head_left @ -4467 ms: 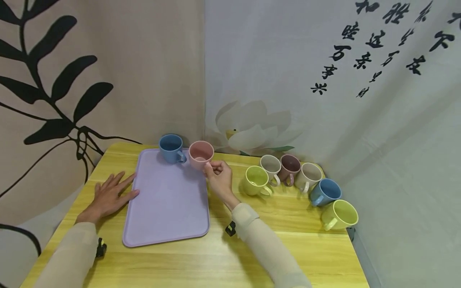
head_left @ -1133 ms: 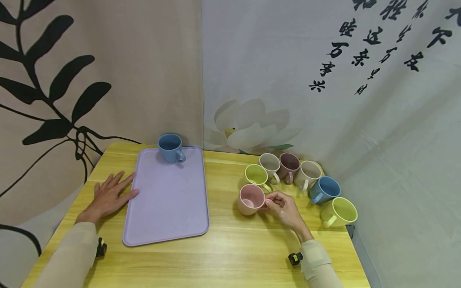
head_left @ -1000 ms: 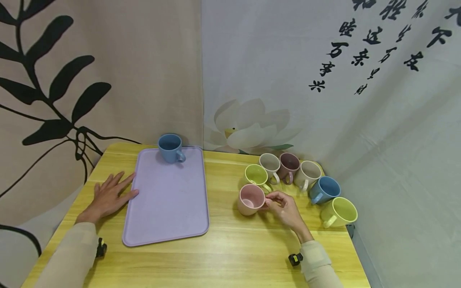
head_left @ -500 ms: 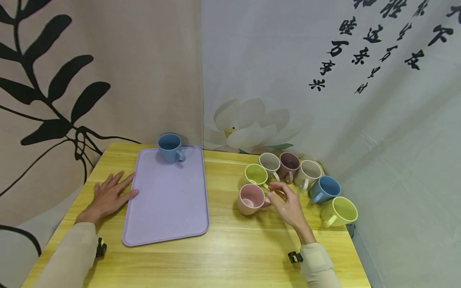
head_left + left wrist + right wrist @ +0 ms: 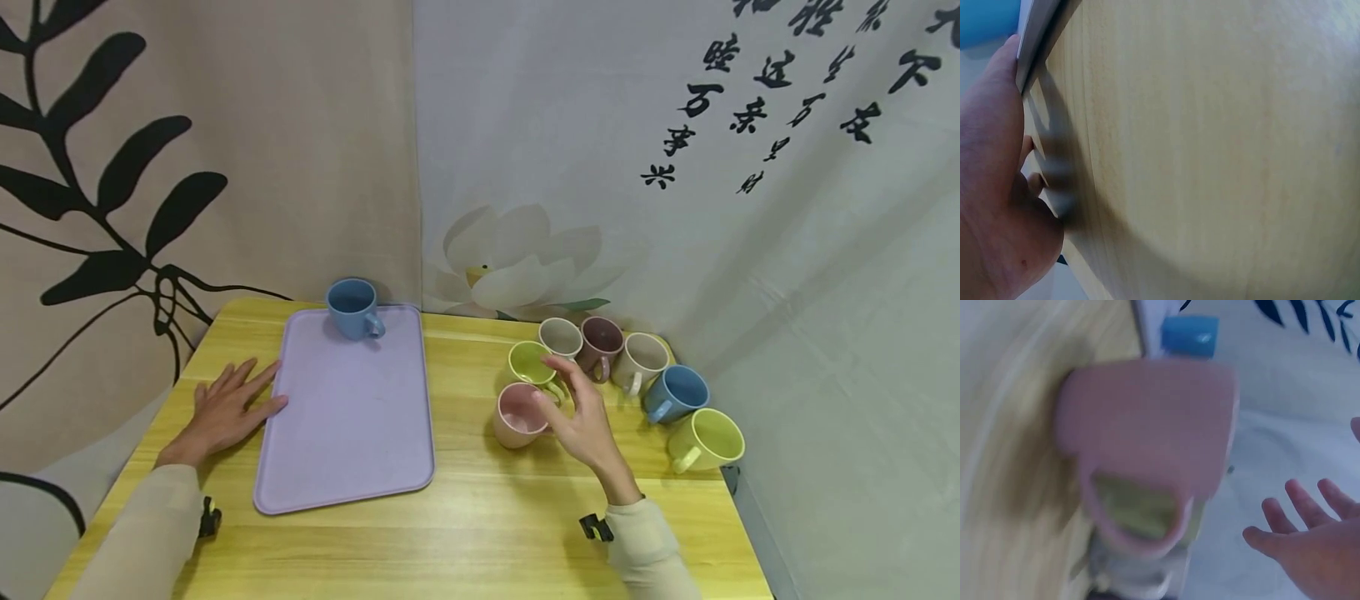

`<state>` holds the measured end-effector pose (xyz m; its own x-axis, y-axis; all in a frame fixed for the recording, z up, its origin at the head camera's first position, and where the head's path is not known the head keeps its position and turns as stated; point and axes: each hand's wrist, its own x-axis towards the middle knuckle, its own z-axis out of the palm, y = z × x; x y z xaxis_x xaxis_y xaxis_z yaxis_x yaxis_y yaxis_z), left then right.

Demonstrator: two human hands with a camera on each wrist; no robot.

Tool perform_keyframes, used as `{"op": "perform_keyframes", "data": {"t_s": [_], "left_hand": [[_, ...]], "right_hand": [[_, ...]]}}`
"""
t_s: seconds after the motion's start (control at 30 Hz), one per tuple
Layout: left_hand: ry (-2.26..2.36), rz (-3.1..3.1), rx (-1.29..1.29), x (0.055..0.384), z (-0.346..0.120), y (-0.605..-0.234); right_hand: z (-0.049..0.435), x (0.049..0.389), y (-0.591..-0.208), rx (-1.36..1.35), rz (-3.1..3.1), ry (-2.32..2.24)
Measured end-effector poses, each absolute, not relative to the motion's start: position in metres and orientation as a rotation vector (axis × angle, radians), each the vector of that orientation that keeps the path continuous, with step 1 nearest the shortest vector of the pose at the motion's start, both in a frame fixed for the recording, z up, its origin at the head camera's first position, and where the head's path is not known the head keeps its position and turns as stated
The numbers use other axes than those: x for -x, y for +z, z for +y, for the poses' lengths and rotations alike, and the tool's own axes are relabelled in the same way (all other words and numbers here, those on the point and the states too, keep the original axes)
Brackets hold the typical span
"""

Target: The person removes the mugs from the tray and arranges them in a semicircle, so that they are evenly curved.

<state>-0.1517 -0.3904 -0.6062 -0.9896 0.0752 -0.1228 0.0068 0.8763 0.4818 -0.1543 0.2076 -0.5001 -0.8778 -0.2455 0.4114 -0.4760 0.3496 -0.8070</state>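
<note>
A pink mug (image 5: 516,425) stands upright on the wooden table, close in front of a yellow-green mug (image 5: 527,360). My right hand (image 5: 581,417) hovers just above the pink mug's handle side, its fingers spread and holding nothing. In the right wrist view the pink mug (image 5: 1147,419) shows its handle, with the fingers of my right hand (image 5: 1310,540) apart from it. My left hand (image 5: 225,412) rests flat with fingers splayed, fingertips at the left edge of a lilac tray (image 5: 345,425). On that tray's far edge sits a blue mug (image 5: 351,310).
Behind and right of the pink mug, a row curves along the table edge: a white mug (image 5: 559,336), a dark mauve mug (image 5: 602,342), a cream mug (image 5: 642,362), another blue mug (image 5: 678,393) and another yellow-green mug (image 5: 708,442). A curtain (image 5: 510,125) hangs behind.
The pink mug has gone from the tray's far right corner to the table beside the other mugs. My right hand has let go of its handle, risen and shifted left. My left hand stayed put.
</note>
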Motion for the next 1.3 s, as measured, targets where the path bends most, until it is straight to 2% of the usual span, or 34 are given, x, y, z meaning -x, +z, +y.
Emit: {"op": "perform_keyframes", "data": {"t_s": [0.3,0.67,1.3], "left_hand": [[0.748,2.911,-0.062,0.152,-0.391,-0.605],[0.722,2.923,-0.056,0.151,-0.386,-0.602],[0.75,2.931,-0.061,0.151,-0.39,-0.608]], "right_hand": [[0.137,0.156,-0.482,-0.782,-2.471,1.47],[0.059,0.169,-0.496,-0.741,-2.646,1.584],[-0.002,0.217,-0.53,-0.718,-2.553,1.756]]}}
